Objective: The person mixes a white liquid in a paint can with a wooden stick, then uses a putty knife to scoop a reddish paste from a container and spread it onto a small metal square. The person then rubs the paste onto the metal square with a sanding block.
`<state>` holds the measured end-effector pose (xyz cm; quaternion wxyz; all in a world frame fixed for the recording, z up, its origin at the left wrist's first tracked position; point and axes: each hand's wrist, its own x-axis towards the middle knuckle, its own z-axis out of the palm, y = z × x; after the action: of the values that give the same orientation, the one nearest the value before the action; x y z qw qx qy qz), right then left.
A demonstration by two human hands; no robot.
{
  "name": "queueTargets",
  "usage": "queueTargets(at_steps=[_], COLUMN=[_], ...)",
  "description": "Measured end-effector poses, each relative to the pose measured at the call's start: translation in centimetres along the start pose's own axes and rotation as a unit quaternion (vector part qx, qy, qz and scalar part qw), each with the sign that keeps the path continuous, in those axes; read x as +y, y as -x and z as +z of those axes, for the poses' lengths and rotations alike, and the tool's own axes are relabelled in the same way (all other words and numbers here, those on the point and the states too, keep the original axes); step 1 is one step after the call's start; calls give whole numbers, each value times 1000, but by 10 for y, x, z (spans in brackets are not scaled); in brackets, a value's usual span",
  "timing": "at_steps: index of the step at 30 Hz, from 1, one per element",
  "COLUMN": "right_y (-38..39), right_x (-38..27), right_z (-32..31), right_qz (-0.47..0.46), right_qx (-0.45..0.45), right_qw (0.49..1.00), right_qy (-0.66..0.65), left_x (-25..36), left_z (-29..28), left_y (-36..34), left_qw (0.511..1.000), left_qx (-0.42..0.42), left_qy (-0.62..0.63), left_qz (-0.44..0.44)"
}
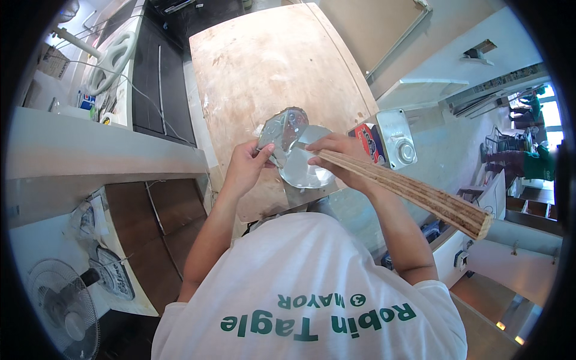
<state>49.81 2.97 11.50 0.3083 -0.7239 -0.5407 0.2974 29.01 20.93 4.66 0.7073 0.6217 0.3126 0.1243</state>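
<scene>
My left hand (246, 165) is closed on a glossy grey piece (287, 120) with an uneven surface, its thumb on the front. It overlaps a round silver piece (303, 171) with a pale shiny face; whether the two are joined I cannot tell. My right hand (336, 159) is closed on a long layered wooden strip (408, 189), which runs toward the lower right with its far end over the silver piece. Both hands are above a pale wooden tabletop (270, 66). Beside my right hand lie a red and blue package (363, 143) and a rectangular metal tin (396, 138).
A dark cabinet with a cluttered counter (111, 72) stands at the left, a fan (63, 306) and brown panels (144, 234) at lower left. A pale ledge (90, 156) runs beside the table. People in green (534, 165) are among furniture at the far right.
</scene>
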Motion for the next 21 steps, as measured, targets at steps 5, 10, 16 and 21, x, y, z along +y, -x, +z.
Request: queueTargets(at_steps=[5,10,16,21], right_y=[15,31,42,42], right_x=[-6,-3,-24,-22], right_z=[-12,-7,-9,-8], right_qz=[93,56,36,87], right_qx=[-13,-38,-66,-28], right_qw=[993,997,997,996], right_qy=[-73,-26,34,2], left_x=[0,-1,-6,-5], left_z=[0,0,-1,2], left_y=[1,1,0,1], left_qw=[1000,1000,1000,1000], left_qx=[-1,-3,-4,6], left_qy=[-2,-2,7,14], left_qz=[0,9,15,14])
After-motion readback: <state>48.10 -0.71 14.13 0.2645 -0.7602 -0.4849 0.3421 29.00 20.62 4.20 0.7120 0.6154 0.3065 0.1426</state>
